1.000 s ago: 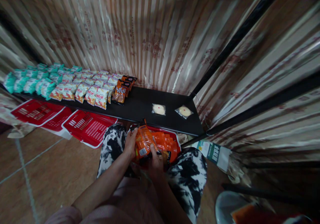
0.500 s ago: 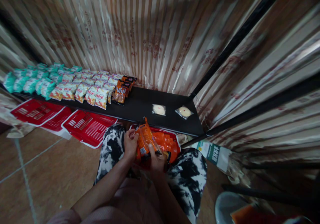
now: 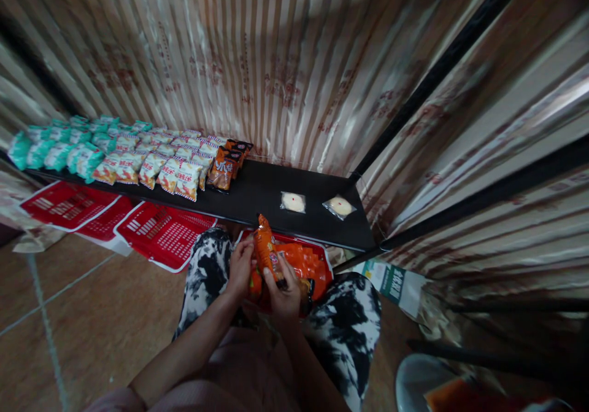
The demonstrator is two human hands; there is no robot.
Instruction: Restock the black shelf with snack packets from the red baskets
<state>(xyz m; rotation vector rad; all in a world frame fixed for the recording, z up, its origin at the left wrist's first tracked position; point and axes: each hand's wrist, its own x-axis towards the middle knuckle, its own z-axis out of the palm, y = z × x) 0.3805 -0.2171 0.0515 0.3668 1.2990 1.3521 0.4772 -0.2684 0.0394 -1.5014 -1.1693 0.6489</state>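
Both my hands hold an orange snack packet [image 3: 267,249] upright above a red basket [image 3: 326,258] full of orange packets on my lap. My left hand [image 3: 240,268] grips the packet's left side. My right hand [image 3: 283,292] is closed around its lower end. Beyond the basket runs a low black shelf [image 3: 267,194]. Rows of teal packets [image 3: 59,145], white-and-red packets [image 3: 165,163] and dark orange packets [image 3: 225,163] stand on its left part. Two clear-wrapped round pastries [image 3: 293,201] lie on its right part.
Empty red baskets [image 3: 161,234] lie on the brown tiled floor under the shelf at left. Striped curtains hang behind and to the right. A green-and-white carton [image 3: 391,280] lies at right, and a pale stool [image 3: 426,378] is at bottom right.
The packet has been turned from lying flat and tilted to standing nearly upright, edge-on, and lifted slightly. Both hands shifted their grip around it.
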